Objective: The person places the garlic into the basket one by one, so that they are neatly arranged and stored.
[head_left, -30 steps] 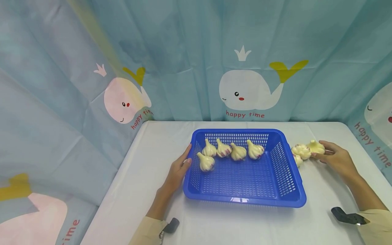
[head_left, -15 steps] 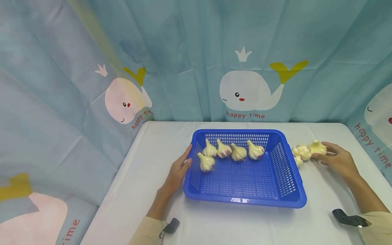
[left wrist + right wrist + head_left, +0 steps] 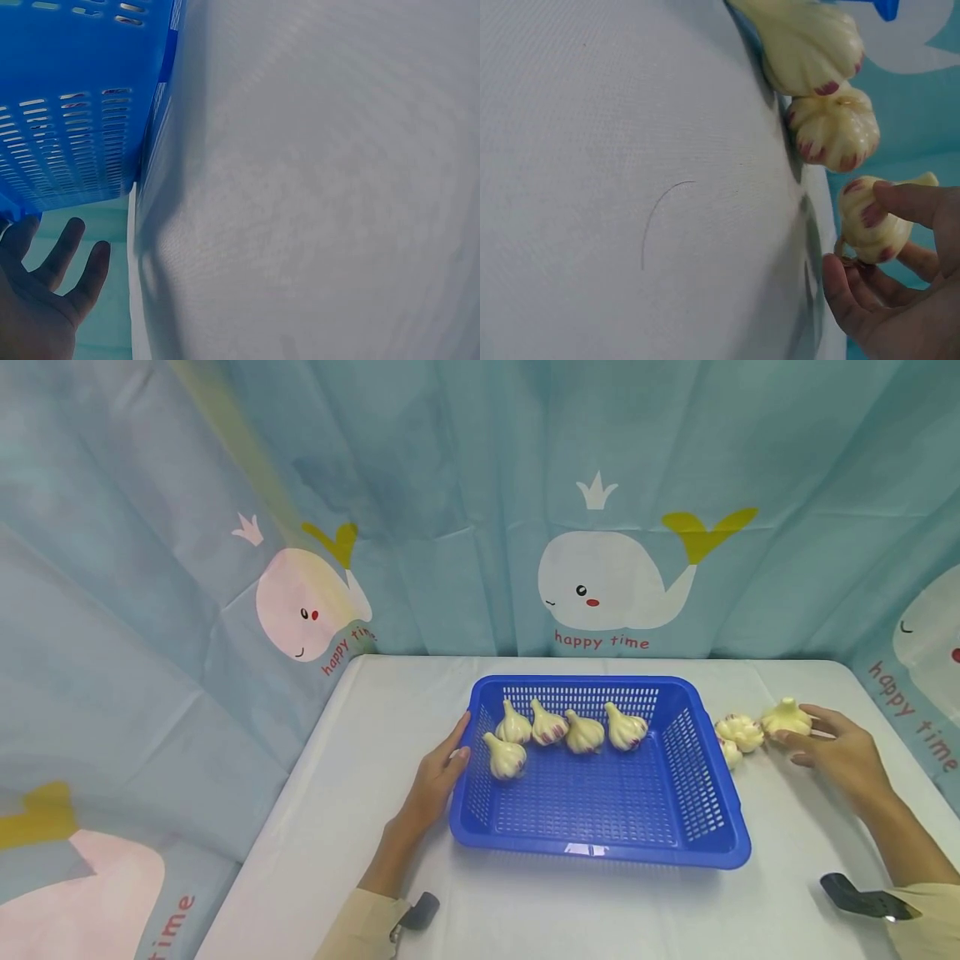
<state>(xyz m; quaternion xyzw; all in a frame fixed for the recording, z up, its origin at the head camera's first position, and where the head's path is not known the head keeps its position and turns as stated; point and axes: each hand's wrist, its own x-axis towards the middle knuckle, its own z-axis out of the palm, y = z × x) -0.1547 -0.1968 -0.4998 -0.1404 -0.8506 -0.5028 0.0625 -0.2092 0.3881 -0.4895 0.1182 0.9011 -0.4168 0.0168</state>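
Observation:
A blue plastic basket (image 3: 600, 852) stands on the white table, with several garlic bulbs (image 3: 584, 732) along its back and left side. Against its left rim rests my left hand (image 3: 437, 778); in the left wrist view its fingers (image 3: 91, 274) are spread and fairly straight. To the right of the basket, my right hand (image 3: 843, 753) pinches a garlic bulb (image 3: 786, 718), its neck pointing up in the head view. The right wrist view shows the thumb (image 3: 911, 199) on one side of this bulb and fingers below it. Two more garlic bulbs (image 3: 740, 732) lie between it and the basket.
A white cloth covers the table (image 3: 570, 910). Behind and at the sides hangs a light blue curtain (image 3: 465, 485) printed with whales. Dark straps (image 3: 862, 897) sit at both cuffs. A thin dark hair-like strand (image 3: 656, 206) lies on the cloth.
My right hand has moved slightly to the right with the garlic bulb, opening a small gap from the neighbouring bulb. The left hand and basket have stayed in place.

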